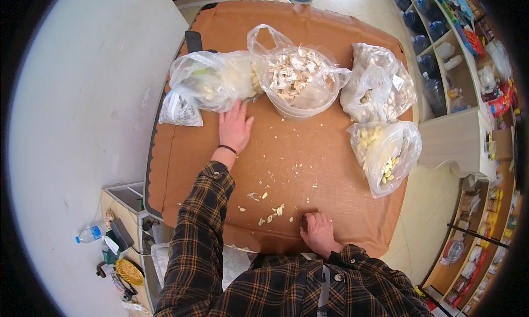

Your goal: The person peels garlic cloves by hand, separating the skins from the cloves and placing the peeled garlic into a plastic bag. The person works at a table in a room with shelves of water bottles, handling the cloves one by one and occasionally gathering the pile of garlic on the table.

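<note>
My left hand (236, 127), palm down, reaches to a clear plastic bag (215, 79) of pale contents, its fingertips at the bag's lower edge. Near the table's front edge rests my right hand (319, 231), fingers curled; a small dark thing shows at its fingertips, too unclear to name. Several pale peeled cloves or kernels (279, 210) and bits of skin lie between the hands. A bag-lined plastic tub (301, 79) holds papery skins. To its right are a bag of unpeeled pieces (399, 93) and an opened bag of peeled ones (386, 158).
The table has a brown cover (289, 151). A small printed bag (180, 110) sits at its left edge, near a black flat object (193, 42). A white wall stands at left, with a side cabinet (132, 234) below. Shelves (454, 77) with large bottles line the right.
</note>
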Demonstrator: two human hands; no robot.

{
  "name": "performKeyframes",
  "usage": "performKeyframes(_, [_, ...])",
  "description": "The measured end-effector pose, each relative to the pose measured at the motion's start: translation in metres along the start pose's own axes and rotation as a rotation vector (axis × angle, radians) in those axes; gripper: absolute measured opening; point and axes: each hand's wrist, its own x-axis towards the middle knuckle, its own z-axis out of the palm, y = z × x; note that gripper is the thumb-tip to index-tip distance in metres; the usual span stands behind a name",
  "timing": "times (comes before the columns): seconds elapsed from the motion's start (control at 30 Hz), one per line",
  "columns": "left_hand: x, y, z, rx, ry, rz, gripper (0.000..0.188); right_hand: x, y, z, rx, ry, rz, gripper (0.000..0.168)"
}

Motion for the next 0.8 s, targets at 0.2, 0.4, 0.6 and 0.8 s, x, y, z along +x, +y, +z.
performKeyframes(0.2, [-0.001,0.003,0.017,-0.103,0.066,-0.025,0.047,-0.005,0.0,-0.005,-0.079,-0.057,0.0,0.038])
performKeyframes(0.4, [-0.018,0.014,0.014,-0.332,-0.286,0.344,0.046,-0.015,0.018,0.004,0.035,-0.015,-0.146,0.037])
performKeyframes(0.6, [0.016,0.016,0.019,-0.239,0.108,0.113,0.035,-0.015,0.004,-0.01,-0.104,-0.058,0.068,0.039])
performKeyframes(0.8, [-0.048,0.045,0.01,-0.459,-0.182,0.422,0.034,-0.018,0.013,0.001,-0.052,-0.043,0.018,0.038])
